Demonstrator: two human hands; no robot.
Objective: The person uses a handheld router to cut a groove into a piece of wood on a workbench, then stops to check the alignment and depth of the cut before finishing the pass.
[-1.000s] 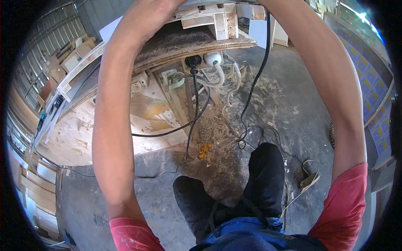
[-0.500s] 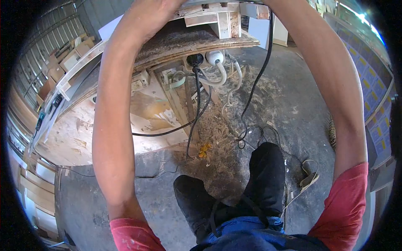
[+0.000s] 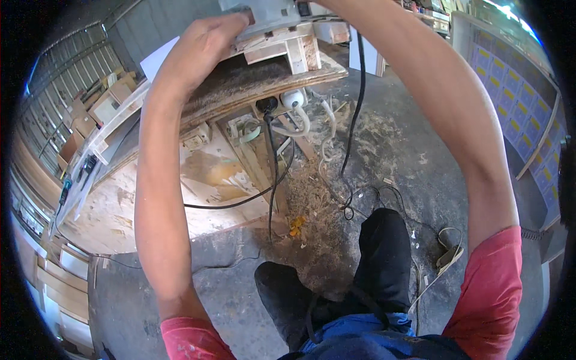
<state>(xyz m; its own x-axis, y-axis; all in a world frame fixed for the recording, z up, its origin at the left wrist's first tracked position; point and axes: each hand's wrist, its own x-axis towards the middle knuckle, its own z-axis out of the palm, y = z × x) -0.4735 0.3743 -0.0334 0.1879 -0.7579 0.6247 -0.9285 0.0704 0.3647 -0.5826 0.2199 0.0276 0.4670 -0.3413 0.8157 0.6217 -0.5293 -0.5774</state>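
Note:
At the top of the view my left hand (image 3: pixel 217 37) has curled fingers against the edge of a translucent grey piece (image 3: pixel 261 13); what exactly they hold is unclear. That piece rests on or just over a stepped wooden assembly (image 3: pixel 295 55) on the worn plywood bench (image 3: pixel 264 87). My right forearm reaches up past the top edge, so its hand is out of sight. Below the bench top are a black plug (image 3: pixel 266 105) and a white round fitting (image 3: pixel 292 98), with cables hanging from them. A longer black cable (image 3: pixel 359 102) drops beside the bench to the floor.
Boxes and boards (image 3: pixel 102 102) are piled on the left. A lilac panel with yellow marks (image 3: pixel 507 102) stands on the right. Sawdust and an orange scrap (image 3: pixel 296 227) lie on the floor (image 3: pixel 420 180) among loose cables and an adapter (image 3: pixel 449 259) near my legs.
The view has shifted, so the bench sits lower and further left. More of my left hand and the translucent piece now show. My right forearm appears further left.

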